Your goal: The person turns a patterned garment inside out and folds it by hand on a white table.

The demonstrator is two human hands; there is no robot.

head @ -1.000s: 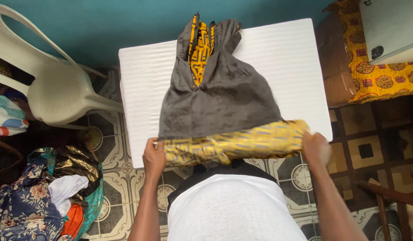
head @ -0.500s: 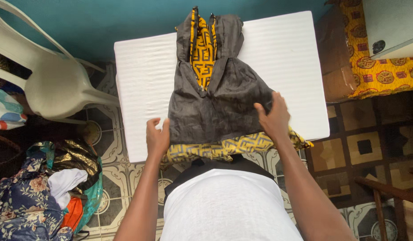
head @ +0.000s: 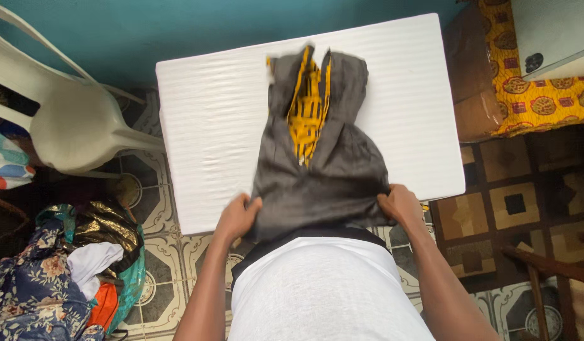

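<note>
- My left hand (head: 238, 216) is clenched on the lower left corner of the dark grey cloth garment with a yellow-and-black patterned lining (head: 320, 164), fingers curled into the fabric at the near edge of the white ribbed tabletop (head: 210, 120).
- My right hand (head: 400, 204) grasps the lower right corner of the same garment, fingers bunched around the hem just at the table's near edge.
- The garment lies flat on the table, grey side up, stretched between my two hands; its narrow top end points away from me, split open so the yellow lining shows in a strip down the middle. That far end looks blurred.
- A pale plastic chair (head: 71, 120) stands to the left of the table, apart from it.
- A heap of mixed clothes (head: 58, 278), floral blue, white and orange among them, sits on the patterned tiled floor (head: 172, 252) at lower left.
- A yellow patterned cloth (head: 538, 95) drapes over furniture at upper right.
</note>
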